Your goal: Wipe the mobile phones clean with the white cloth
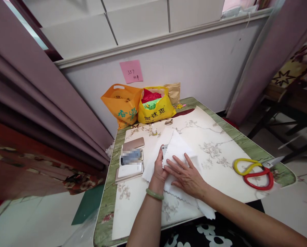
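Note:
My left hand (159,166), with a green bangle on its wrist, grips a pale phone (164,148). Only one top corner of that phone shows; a white cloth (179,144) with a zigzag edge covers the rest. My right hand (186,175) lies over the cloth with fingers stretched and spread, pressing lightly or resting on it. The cloth hangs down toward the table's near edge. Left of my hands, several phones lie in a column: a rose-gold one (133,143), a blurred middle one (132,156) and a white one (130,170) on top of another.
Big scissors (256,171) with yellow and red handles lie at the table's right, blades outward. An orange bag (122,106), a yellow bag (156,109) and a brown pouch (173,92) stand at the back. A small white bottle (154,130) stands before them on the floral tablecloth (210,137).

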Demonstrator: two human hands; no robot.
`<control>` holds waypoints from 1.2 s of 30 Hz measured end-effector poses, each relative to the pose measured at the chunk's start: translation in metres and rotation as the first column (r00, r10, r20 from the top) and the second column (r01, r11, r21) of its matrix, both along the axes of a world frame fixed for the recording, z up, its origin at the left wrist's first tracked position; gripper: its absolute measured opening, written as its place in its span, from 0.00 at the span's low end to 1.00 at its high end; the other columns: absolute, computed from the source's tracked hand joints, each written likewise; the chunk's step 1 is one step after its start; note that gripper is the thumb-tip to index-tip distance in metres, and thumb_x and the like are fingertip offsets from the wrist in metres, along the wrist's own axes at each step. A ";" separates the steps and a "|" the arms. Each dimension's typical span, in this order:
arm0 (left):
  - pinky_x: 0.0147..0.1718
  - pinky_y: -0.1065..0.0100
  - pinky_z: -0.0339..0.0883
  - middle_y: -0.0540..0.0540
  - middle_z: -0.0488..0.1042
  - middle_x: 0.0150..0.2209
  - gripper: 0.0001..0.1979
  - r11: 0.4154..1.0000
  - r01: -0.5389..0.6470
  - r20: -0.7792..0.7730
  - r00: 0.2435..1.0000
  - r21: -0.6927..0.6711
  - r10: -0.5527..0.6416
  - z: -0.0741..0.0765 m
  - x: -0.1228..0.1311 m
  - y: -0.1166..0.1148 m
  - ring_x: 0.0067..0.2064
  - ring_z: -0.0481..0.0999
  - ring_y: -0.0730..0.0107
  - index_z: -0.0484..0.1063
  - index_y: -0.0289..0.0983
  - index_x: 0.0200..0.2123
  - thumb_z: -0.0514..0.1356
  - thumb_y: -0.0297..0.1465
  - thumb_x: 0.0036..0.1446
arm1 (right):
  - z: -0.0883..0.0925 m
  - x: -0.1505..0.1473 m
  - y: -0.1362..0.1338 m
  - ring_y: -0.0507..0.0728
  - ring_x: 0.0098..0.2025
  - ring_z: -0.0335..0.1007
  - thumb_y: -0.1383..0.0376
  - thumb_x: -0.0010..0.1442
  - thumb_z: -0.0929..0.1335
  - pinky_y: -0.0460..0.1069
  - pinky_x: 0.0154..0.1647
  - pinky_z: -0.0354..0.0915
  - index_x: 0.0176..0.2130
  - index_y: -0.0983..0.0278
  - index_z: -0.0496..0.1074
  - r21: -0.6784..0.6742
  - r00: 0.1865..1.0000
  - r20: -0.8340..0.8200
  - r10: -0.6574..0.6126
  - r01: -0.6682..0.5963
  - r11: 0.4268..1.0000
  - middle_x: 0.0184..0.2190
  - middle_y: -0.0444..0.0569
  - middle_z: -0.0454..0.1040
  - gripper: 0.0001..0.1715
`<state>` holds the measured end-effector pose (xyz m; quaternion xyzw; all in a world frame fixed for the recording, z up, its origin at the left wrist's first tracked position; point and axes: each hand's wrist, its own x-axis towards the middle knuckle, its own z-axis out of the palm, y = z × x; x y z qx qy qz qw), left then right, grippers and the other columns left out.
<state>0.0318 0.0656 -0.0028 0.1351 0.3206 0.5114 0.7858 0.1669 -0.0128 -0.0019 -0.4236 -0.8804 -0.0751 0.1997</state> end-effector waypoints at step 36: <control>0.55 0.62 0.65 0.41 0.79 0.44 0.18 0.999 0.022 0.006 1.000 -0.027 -0.022 -0.007 0.004 0.000 0.50 0.76 0.61 0.75 0.32 0.46 0.58 0.39 0.59 | -0.001 0.001 0.014 0.63 0.68 0.48 0.54 0.68 0.60 0.70 0.67 0.30 0.68 0.54 0.48 -0.203 0.982 -0.148 -0.121 0.089 0.975 0.65 0.47 0.57 0.33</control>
